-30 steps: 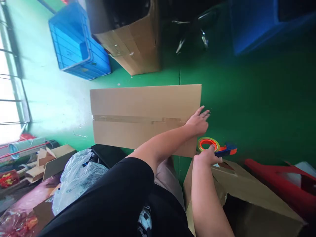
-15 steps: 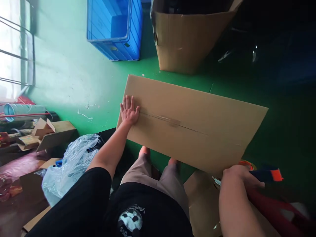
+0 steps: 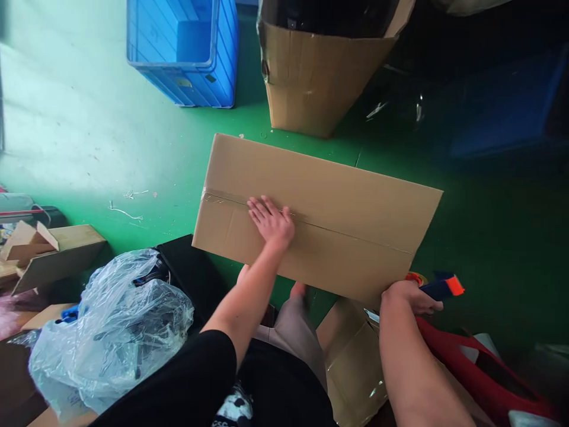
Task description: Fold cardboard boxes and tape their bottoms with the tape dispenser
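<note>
A closed cardboard box (image 3: 347,196) lies in front of me, its lengthwise seam facing up with clear tape visible at the left end. My left hand (image 3: 271,222) rests flat on the seam left of the middle, fingers stretched out. At the near right corner of the box is my right hand (image 3: 409,296), its fingers wrapped round a tape dispenser (image 3: 438,287) with a dark blue body and orange end. Part of its tape roll shows behind the knuckles, and the rest of the dispenser is hidden by the hand.
Beyond stand a blue crate (image 3: 226,59) and a tall open cardboard box (image 3: 311,77) with dark contents. Clear plastic bags (image 3: 115,332) lie at the near left. An open carton (image 3: 351,367) and a red object (image 3: 471,367) are at the near right, on the green floor (image 3: 146,142).
My left hand has slid right along the seam from the left end of the box. My right hand still holds the dispenser at the near corner. The whole view has shifted.
</note>
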`<state>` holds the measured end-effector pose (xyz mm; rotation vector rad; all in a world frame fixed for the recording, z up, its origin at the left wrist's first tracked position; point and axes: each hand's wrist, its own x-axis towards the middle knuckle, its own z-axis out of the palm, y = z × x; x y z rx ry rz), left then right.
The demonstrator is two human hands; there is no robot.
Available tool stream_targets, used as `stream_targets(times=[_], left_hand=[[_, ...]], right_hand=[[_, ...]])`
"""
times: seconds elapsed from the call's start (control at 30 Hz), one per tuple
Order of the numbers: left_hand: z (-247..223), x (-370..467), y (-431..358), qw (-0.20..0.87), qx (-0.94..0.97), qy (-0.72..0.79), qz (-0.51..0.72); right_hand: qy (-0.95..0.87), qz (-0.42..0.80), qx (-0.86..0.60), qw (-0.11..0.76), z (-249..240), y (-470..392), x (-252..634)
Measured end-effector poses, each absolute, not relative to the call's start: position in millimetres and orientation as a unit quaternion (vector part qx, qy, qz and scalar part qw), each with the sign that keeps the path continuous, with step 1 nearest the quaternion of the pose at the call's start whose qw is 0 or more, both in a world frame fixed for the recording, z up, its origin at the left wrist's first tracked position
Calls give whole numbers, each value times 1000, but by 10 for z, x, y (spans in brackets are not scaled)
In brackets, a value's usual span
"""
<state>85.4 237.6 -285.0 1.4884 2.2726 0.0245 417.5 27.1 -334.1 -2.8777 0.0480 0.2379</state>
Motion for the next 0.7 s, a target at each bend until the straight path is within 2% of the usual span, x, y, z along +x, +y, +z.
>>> stream_targets(times=[0.07,0.17,0.33,0.53,0.7], left_hand=[[-2869,1551,1982,266,591,761,8],[-2850,2226,1559,301,622,723,-1],[-2701,2404,1357,277,689,667,-53],[-2605,2778,1240,329,843,411,-111],[-2688,2931,1526,322,822,449,-140]], right_hand=[[105,35,-989,97,-3371,290,4160],[128,27,-985,107,-3330,387,4059],[142,73,-979,123,-3124,684,3823],[150,105,-967,175,-3063,742,3820],[137,103,-954,244,-3208,667,3761]])
